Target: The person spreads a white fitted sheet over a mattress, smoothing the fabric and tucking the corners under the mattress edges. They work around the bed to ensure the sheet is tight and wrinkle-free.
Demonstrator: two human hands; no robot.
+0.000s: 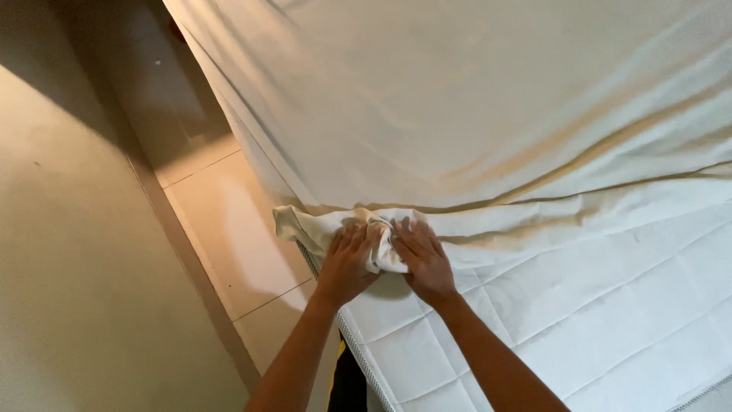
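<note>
Both hands, the left hand [347,263] and the right hand [423,259], clamp one bunched corner of the single cream sheet [457,99] on the white quilted mattress [579,320].

Warm, dim indoor light falls from above and to my right. My left hand [347,263] and right hand [423,259] are sharp; the sheet [457,99] beyond them looks soft. Deep shadow darkens the wall [69,252] to their left.

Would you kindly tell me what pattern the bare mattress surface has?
White with quilted stitched squares, on the mattress, seen in the head view.
</note>
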